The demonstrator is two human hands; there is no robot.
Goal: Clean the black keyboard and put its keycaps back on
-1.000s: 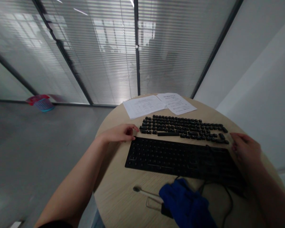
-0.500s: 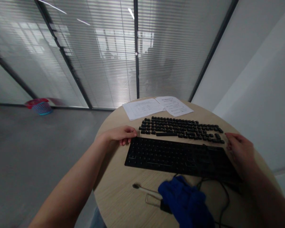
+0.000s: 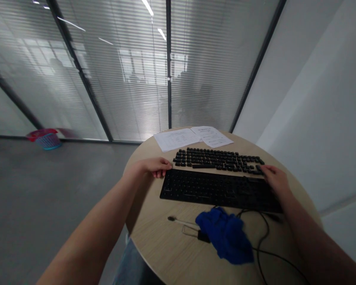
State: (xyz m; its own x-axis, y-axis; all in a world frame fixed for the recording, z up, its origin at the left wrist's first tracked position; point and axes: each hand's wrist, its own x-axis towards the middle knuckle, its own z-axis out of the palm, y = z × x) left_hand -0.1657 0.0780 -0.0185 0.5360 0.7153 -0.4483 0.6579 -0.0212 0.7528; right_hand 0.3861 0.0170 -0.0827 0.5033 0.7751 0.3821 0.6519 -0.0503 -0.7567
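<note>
A black keyboard base (image 3: pixel 213 186) with its keycaps off lies on the round wooden table. Loose black keycaps (image 3: pixel 210 157) are laid out in keyboard order just behind it. At the base's back left corner is my left hand (image 3: pixel 159 167), its fingers curled and closed; whether anything is pinched there is hidden. My right hand (image 3: pixel 275 179) reaches the right end of the keycap rows. Its thumb and fingertips are together against the end keycaps, and what they grip cannot be made out. The forearm and hand cover part of the base's right end.
Two printed paper sheets (image 3: pixel 178 139) lie at the table's back. In front of the base are a crumpled blue cloth (image 3: pixel 225 233), a small brush (image 3: pixel 180 222), a wire-looped tool (image 3: pixel 203 236) and a black cable (image 3: pixel 267 229). A basket (image 3: pixel 47 140) stands on the floor.
My right hand has moved left, to the end keycaps. My left hand stays near the base's corner. The camera view has shifted somewhat.
</note>
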